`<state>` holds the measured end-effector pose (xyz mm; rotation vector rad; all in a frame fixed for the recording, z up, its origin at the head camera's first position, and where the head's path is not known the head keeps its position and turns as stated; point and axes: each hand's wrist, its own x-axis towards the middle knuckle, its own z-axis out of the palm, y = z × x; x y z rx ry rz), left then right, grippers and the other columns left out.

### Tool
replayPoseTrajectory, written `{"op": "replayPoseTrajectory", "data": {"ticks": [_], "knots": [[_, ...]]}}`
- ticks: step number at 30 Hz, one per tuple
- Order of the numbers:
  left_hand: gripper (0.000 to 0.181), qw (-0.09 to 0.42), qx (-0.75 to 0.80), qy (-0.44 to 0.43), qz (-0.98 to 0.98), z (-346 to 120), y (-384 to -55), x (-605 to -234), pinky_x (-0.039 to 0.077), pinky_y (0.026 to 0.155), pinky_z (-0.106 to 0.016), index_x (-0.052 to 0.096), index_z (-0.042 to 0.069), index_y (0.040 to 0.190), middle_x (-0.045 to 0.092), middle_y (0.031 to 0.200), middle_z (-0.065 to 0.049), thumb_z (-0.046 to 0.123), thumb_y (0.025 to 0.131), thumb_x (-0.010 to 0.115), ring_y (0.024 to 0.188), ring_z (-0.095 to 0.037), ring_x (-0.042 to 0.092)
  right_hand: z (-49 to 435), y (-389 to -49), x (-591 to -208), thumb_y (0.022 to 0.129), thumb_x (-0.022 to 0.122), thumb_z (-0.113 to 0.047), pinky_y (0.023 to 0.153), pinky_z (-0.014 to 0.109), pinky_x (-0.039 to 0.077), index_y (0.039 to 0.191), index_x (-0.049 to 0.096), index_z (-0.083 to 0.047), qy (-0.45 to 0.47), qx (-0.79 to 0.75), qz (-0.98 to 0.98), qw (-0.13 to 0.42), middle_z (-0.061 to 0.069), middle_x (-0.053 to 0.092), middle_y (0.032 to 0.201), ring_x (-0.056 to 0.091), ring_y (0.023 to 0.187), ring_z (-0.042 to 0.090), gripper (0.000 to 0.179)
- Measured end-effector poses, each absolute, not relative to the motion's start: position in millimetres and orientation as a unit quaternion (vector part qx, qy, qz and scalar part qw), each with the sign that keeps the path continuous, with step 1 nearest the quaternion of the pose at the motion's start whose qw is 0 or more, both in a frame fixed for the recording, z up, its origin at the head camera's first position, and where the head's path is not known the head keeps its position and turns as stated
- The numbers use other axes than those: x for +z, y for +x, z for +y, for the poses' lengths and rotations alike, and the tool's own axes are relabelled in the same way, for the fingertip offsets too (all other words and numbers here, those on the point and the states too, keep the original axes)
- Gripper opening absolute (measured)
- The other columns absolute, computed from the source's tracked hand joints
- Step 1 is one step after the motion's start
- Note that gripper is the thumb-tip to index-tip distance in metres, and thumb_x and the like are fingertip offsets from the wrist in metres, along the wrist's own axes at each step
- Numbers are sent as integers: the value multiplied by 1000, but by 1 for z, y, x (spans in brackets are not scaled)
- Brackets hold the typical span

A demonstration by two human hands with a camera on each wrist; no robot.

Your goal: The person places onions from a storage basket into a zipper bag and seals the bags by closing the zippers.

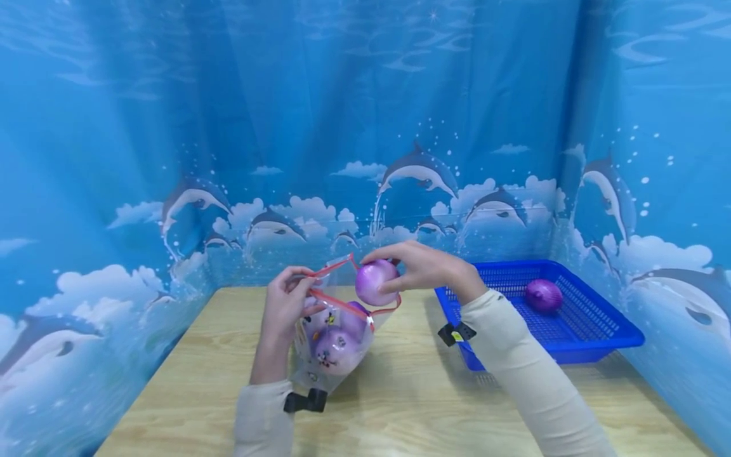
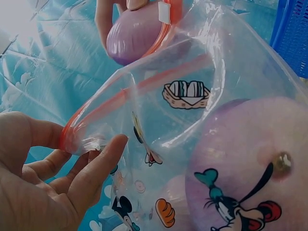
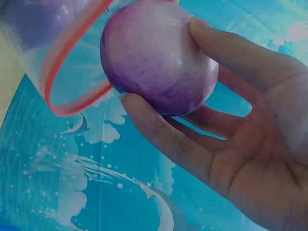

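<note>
A clear zip bag (image 1: 337,362) with a red zip strip and cartoon prints hangs over the table with its mouth apart. My left hand (image 1: 285,304) pinches one side of that mouth between thumb and fingers. Inside the bag lie purple onions (image 2: 240,144), pressed against the printed film. At the bag's mouth, my right hand (image 1: 425,270) grips another purple onion (image 3: 159,57), fingers and thumb around its sides. In the right wrist view the red strip (image 3: 62,72) runs close beside this onion.
To the right stands a blue plastic basket (image 1: 594,346) with mesh walls, holding one purple onion (image 1: 544,296). A light wooden table (image 1: 200,368) carries it. Blue dolphin-print curtains (image 1: 320,127) enclose the table at the back and sides.
</note>
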<state>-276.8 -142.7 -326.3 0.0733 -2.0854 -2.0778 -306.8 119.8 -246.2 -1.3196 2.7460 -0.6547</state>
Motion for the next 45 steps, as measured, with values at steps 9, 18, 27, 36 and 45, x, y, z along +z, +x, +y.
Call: {"op": "replayPoseTrajectory", "data": {"ticks": [9,18,27,36,45], "knots": [[15,96,-700,28,-708,-142,-278,-325,69,73,-35,64,8,118,70,114,-13,17,106,58,90,-17,68,105,-307,-252,93,78,-21,94,33,64,142,61,-11,-445,-199,873,2,11,66,139,68,118,26,53],[15,96,-698,32,-709,-143,-277,-325,69,73,-35,63,9,118,70,115,-14,17,106,58,89,-16,68,89,-308,-259,93,79,-26,86,24,63,142,61,-14,-431,-189,882,12,7,71,129,69,108,20,54],[16,101,-699,31,-708,-143,-276,-324,69,72,-34,63,8,118,69,118,-17,17,106,58,87,-15,68,79,-305,-264,93,78,-23,94,28,63,146,56,-12,-428,-182,885,20,9,70,132,70,115,22,58],[16,107,-702,31,-703,-146,-276,-325,69,71,-33,63,8,119,69,116,-15,16,106,58,85,-15,69,79,-301,-265,98,68,-8,94,27,64,134,64,-9,-436,-198,877,34,13,72,128,73,112,25,36],[16,101,-700,39,-706,-147,-276,-323,69,71,-33,63,9,118,70,116,-12,18,106,57,88,-15,68,74,-303,-271,100,62,-3,92,22,63,131,68,-4,-458,-186,868,39,13,72,129,74,109,22,31]]}}
